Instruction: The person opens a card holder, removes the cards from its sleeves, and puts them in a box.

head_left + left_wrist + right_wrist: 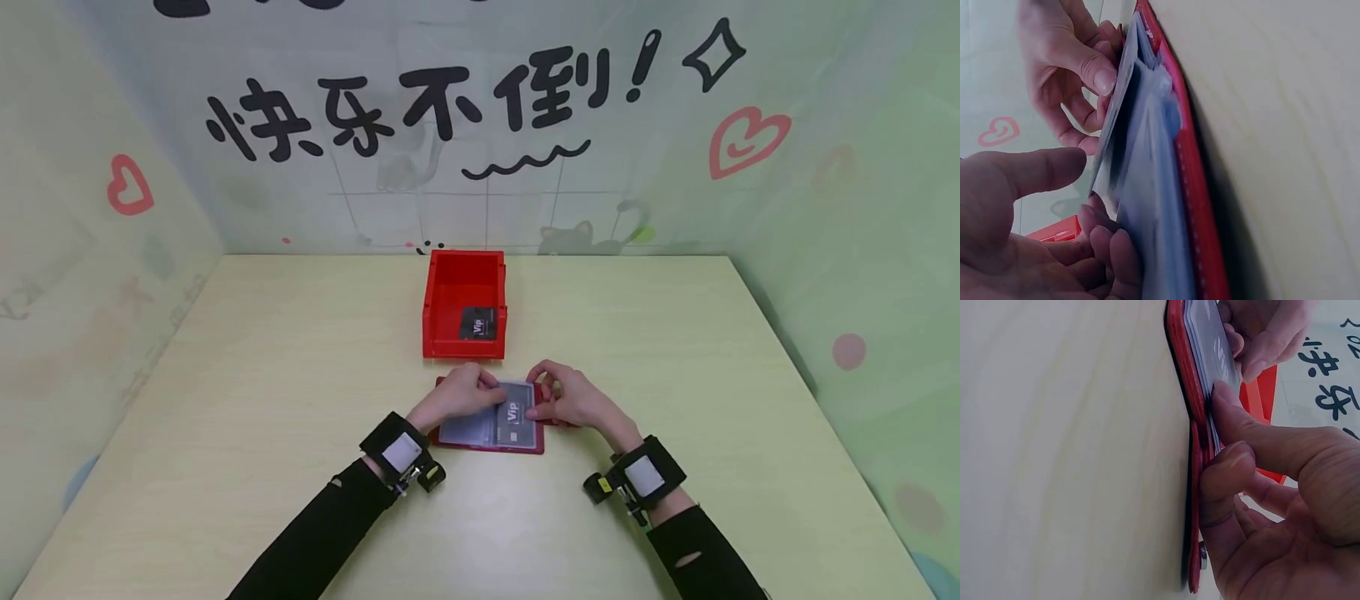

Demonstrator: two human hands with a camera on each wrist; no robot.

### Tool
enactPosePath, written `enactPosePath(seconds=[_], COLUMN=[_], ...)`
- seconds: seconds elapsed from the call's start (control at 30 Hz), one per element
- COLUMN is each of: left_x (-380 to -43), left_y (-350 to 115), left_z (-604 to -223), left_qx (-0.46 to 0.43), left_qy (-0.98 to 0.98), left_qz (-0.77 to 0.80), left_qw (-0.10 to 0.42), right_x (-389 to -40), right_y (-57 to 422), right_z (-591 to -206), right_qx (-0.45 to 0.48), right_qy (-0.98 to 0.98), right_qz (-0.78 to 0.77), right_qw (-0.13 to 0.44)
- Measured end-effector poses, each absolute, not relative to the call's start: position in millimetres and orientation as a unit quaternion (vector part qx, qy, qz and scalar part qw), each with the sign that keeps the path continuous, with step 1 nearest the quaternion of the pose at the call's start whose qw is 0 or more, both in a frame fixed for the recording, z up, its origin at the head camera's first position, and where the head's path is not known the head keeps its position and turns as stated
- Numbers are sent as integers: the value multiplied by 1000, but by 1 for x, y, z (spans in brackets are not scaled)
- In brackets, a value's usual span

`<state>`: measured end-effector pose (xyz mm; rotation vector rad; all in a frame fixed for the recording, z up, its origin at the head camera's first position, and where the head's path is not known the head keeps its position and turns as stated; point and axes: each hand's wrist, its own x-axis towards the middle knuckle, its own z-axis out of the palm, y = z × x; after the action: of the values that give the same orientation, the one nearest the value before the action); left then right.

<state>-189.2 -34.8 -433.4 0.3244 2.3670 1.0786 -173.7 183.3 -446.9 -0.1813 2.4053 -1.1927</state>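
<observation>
A red card holder (487, 451) lies spread on the table with its clear plastic sleeves (467, 431) showing. In its right-hand sleeve sits a dark grey card (514, 417) printed "Vip". My left hand (467, 390) is at the top of the sleeves, its thumb and fingertips at the corner of a lifted sleeve in the left wrist view. My right hand (573, 398) pinches the right edge of the sleeves, thumb on the card's face. Part of the red cover passes beneath this hand; a small metal snap (1203, 555) shows there.
Just beyond the card holder stands a red open bin (465, 279). Another dark "Vip" card (478, 323) lies in it. A pale wooden table (300, 350) carries everything, with printed cloth walls (847, 250) on three sides.
</observation>
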Motion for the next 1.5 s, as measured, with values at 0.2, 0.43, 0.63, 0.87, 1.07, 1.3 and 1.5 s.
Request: enactPosePath(seconds=[0.2, 0.43, 0.63, 0.87, 1.07, 1.3, 1.5], left_x=[-189, -191, -194, -196, -197, -194, -189], left_y=[-36, -40, -42, -44, -51, -61, -58], left_z=[-434, -435, -434, -434, -432, -426, -430], left_qx=[139, 131, 142, 130, 135, 133, 94], left_qy=[871, 871, 869, 861, 866, 857, 839], left_qz=[388, 383, 380, 391, 376, 404, 443], left_qw=[266, 280, 283, 299, 301, 290, 300], right_x=[-174, -176, -177, -179, -179, -180, -180], right_y=[183, 181, 180, 179, 177, 176, 177], right_z=[-445, -446, -447, -445, -444, -442, -442], right_qx=[-65, -62, -67, -66, -59, -56, -55], right_qy=[875, 882, 885, 888, 885, 889, 889], right_qz=[-425, -409, -398, -387, -390, -378, -377], right_qw=[223, 227, 234, 240, 247, 251, 255])
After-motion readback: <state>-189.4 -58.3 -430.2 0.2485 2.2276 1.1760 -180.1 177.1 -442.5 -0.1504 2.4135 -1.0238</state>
